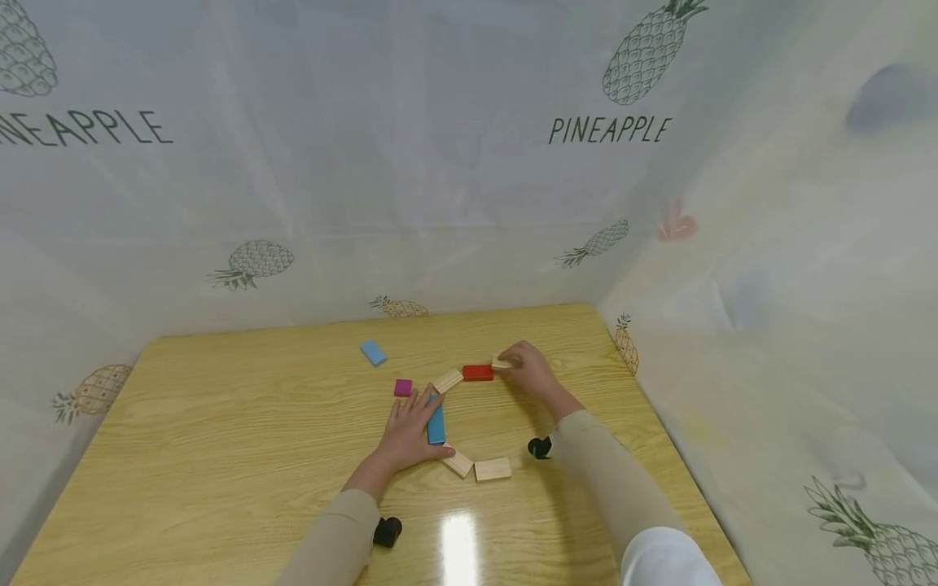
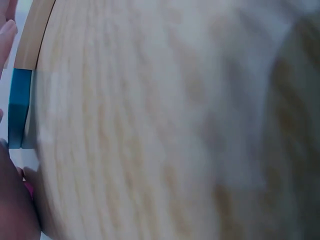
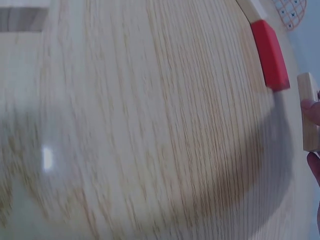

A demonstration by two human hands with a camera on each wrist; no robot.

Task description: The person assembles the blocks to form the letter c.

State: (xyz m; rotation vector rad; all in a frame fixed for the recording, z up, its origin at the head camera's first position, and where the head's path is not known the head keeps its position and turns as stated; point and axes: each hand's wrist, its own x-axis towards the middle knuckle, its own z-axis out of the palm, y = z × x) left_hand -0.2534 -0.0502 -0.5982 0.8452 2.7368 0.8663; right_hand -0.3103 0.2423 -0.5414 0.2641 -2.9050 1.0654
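My right hand [image 1: 529, 368] pinches a plain wooden block [image 1: 501, 363] at the right end of a curved row. In the right wrist view, that plain block [image 3: 308, 127] is between thumb and fingers, apart from the red block [image 3: 271, 56]. The red block [image 1: 478, 373] lies beside a plain block [image 1: 448, 381]. My left hand [image 1: 407, 433] spreads over the row's left side, its fingers near the top of a blue block [image 1: 436, 423] and its thumb at a lower plain block [image 1: 458, 462]. The left wrist view shows the blue block [image 2: 20, 107] against a plain one [image 2: 34, 37].
Another plain block [image 1: 493, 470] ends the row at the lower right. A magenta block [image 1: 403, 387] lies left of the row, and a light blue block [image 1: 374, 352] farther back. The wooden table [image 1: 234, 439] meets a pineapple-printed sheet [image 1: 440, 179] behind and at the right.
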